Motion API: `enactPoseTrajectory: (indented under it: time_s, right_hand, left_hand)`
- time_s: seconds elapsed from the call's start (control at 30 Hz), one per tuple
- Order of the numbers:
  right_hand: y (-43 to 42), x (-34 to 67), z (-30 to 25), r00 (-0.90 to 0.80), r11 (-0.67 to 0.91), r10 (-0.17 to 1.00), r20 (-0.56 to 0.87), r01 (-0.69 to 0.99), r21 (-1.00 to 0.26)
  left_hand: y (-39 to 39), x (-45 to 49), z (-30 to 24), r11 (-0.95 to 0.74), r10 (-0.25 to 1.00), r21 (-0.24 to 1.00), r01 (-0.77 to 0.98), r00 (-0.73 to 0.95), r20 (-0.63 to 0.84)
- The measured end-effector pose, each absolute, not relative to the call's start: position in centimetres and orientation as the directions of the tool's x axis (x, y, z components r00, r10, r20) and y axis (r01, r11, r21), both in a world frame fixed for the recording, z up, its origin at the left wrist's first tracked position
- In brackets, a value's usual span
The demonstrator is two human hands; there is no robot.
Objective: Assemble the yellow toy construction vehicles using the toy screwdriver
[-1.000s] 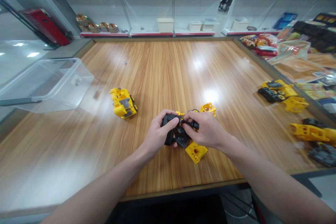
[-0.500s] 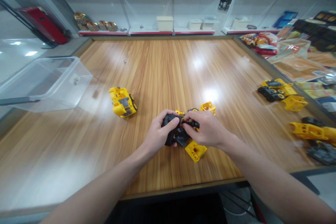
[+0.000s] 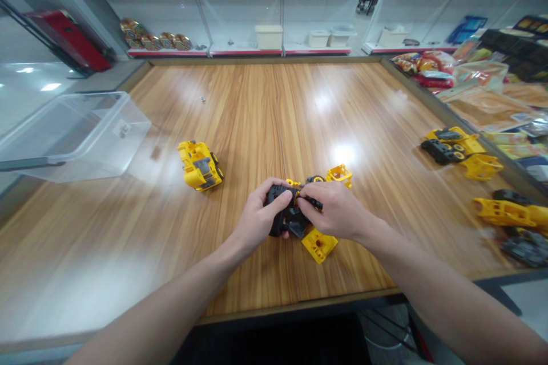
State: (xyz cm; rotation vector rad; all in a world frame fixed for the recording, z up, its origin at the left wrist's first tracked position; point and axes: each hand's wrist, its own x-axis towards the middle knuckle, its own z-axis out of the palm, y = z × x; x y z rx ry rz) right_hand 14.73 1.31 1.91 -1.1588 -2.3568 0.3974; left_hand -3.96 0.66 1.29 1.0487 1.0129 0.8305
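- Near edge of the table: a raised rim crossing beneath both forearms; a strip of wood grain separates it from the work above
- Yellow plate: lying tilted in plan on the wood, just nearer than the right hand, with room on its near side
- Left hand: fingers curled nearly closed around a black part, thumb pressed along its top; broad bare wood extends to this hand's left
- Right hand: thumb and fingers pinched together on a slender dark rod, its end directed at the black part; whether the two touch is hidden by the fingers
- Dark piece: between the hands, partly covered; its support cannot be told
- Yellow frame and wheel: just beyond the right hand, partly masked by it
- Yellow-and-black parts: well to the right, close to the table's right rim, a wide span of wood separating them from the right hand
- Yellow toy vehicle: on the wood to the left, well apart from the left hand
- Second yellow-and-black group: farther along the right rim
- Clear bin: at the left rim
- Small metallic bits: far left portion of the wood
- Far rim: closing the tabletop before the shelves
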Motion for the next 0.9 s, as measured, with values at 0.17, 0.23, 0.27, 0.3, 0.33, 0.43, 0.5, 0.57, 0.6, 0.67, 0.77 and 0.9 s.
enactPoseTrajectory:
  time_s: [0.17, 0.23, 0.27, 0.3, 0.33, 0.43, 0.5, 0.57, 0.6, 0.67, 0.77, 0.9]
  right_hand:
    - [1.24, 14.75, 1.97, -0.528, 0.596, 0.801, 0.282, 0.662, -0.454]
    - [1.25, 14.82, 1.97, -0.525, 0.592, 0.804, 0.279, 0.661, -0.462]
    - [1.26, 14.84, 1.97, -0.524, 0.590, 0.805, 0.277, 0.665, -0.458]
    - [1.29, 14.85, 1.96, -0.524, 0.589, 0.807, 0.273, 0.672, -0.449]
    - [1.31, 14.85, 1.95, -0.524, 0.587, 0.808, 0.270, 0.682, -0.436]
    - [1.33, 14.81, 1.94, -0.522, 0.582, 0.813, 0.258, 0.709, -0.400]
    - [1.29, 14.81, 1.95, -0.522, 0.579, 0.815, 0.253, 0.713, -0.396]
    - [1.25, 14.85, 1.98, -0.524, 0.579, 0.815, 0.249, 0.714, -0.394]
    - [1.24, 14.89, 2.00, -0.527, 0.581, 0.813, 0.248, 0.713, -0.392]
    - [1.26, 14.95, 2.03, -0.535, 0.588, 0.808, 0.247, 0.710, -0.387]
    - [1.30, 14.95, 2.02, -0.546, 0.595, 0.803, 0.241, 0.706, -0.384]
    - [1.26, 14.79, 1.89, -0.535, 0.579, 0.814, 0.228, 0.711, -0.399]
  left_hand:
    - [0.64, -3.93, 1.23, 0.293, 0.910, 0.952, -0.084, 0.332, -0.250]
    - [0.63, -3.91, 1.28, 0.287, 0.913, 0.954, -0.084, 0.327, -0.246]
    - [0.63, -3.89, 1.29, 0.287, 0.913, 0.954, -0.083, 0.325, -0.246]
    - [0.63, -3.88, 1.29, 0.287, 0.914, 0.954, -0.084, 0.324, -0.247]
    - [0.65, -3.88, 1.27, 0.289, 0.913, 0.954, -0.083, 0.323, -0.248]
    - [0.70, -3.86, 1.16, 0.290, 0.913, 0.954, -0.081, 0.322, -0.250]
    - [0.71, -3.85, 1.10, 0.287, 0.915, 0.955, -0.073, 0.316, -0.250]
    - [0.69, -3.83, 1.10, 0.290, 0.914, 0.955, -0.067, 0.315, -0.255]
    - [0.67, -3.82, 1.12, 0.292, 0.913, 0.954, -0.066, 0.316, -0.257]
    - [0.63, -3.80, 1.16, 0.295, 0.912, 0.953, -0.069, 0.319, -0.259]
    - [0.63, -3.83, 1.12, 0.288, 0.912, 0.955, -0.069, 0.324, -0.251]
    - [0.67, -3.88, 0.94, 0.273, 0.915, 0.961, -0.044, 0.322, -0.245]
